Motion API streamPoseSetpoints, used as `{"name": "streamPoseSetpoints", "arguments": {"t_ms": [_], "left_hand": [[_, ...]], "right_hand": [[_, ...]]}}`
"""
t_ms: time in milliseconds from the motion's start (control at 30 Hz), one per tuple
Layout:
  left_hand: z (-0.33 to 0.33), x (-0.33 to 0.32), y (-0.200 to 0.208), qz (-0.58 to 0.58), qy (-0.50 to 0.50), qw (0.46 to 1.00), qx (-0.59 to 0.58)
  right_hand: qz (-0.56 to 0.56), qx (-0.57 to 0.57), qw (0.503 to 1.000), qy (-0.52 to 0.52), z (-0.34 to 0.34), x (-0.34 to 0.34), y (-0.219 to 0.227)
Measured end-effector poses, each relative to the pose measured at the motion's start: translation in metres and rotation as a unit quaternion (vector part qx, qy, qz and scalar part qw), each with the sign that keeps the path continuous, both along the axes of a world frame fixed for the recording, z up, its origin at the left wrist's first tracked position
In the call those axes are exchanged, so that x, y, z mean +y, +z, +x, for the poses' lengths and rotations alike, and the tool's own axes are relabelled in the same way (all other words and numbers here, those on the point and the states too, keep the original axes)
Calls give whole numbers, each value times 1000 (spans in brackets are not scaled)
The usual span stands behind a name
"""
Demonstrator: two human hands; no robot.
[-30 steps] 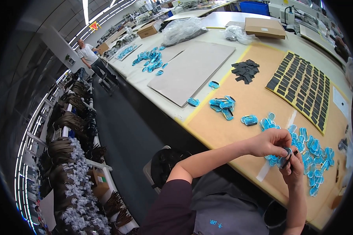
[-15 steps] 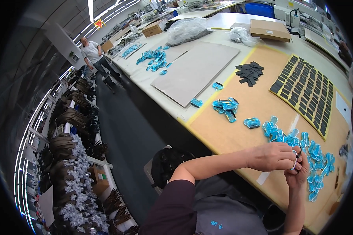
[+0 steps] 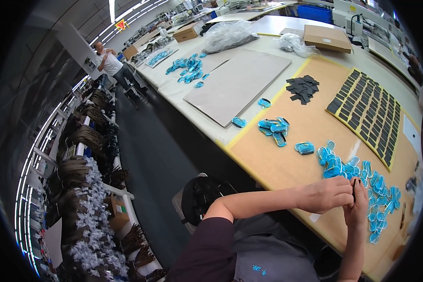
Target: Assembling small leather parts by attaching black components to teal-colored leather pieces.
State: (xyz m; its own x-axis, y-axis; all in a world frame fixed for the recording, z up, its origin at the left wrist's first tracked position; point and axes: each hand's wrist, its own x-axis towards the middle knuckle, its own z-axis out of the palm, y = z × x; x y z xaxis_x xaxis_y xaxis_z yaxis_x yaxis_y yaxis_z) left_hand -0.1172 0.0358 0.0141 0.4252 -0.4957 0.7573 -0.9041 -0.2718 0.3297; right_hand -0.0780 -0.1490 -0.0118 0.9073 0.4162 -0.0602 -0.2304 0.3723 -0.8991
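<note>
My left hand and my right hand meet over the near right part of the table, fingers pinched together. Between their fingertips is a small black strip; the fingers hide most of it and whatever else they may hold. Just beyond and to the right of them spreads a pile of blue oval loops with pale rims. Farther left lie a small cluster of blue ovals with black strips and a short stack of them.
A heap of black strips and a yellow-edged board with rows of black pieces lie farther back. Beyond are a grey board, plastic bags and a cardboard box. A person stands in the left aisle beside loaded racks.
The white-rimmed loop seen between my hands is now out of sight behind my fingers, and my hands are closer together. The person in the aisle has raised their arms.
</note>
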Motion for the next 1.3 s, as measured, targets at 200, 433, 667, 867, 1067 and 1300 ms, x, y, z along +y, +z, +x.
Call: {"name": "streamPoseSetpoints", "arguments": {"t_ms": [200, 433, 667, 867, 1067, 1300], "left_hand": [[-3, -22, -13, -105, -139, 981, 90], [31, 19, -35, -80, 102, 954, 272], [71, 70, -39, 93, 328, 924, 175], [80, 112, -31, 191, 303, 869, 343], [68, 92, -46, 174, 324, 890, 269], [53, 86, -52, 139, 350, 902, 211]], "right_hand": [[135, 173, 971, 93, 7, -21, -6], [141, 158, 976, 47, 19, -17, 15], [195, 166, 964, 68, 26, -26, 3], [111, 159, 980, 48, 23, -22, 12], [81, 154, 982, 68, 18, -26, 6], [83, 153, 978, 117, 15, -22, -4]]}}
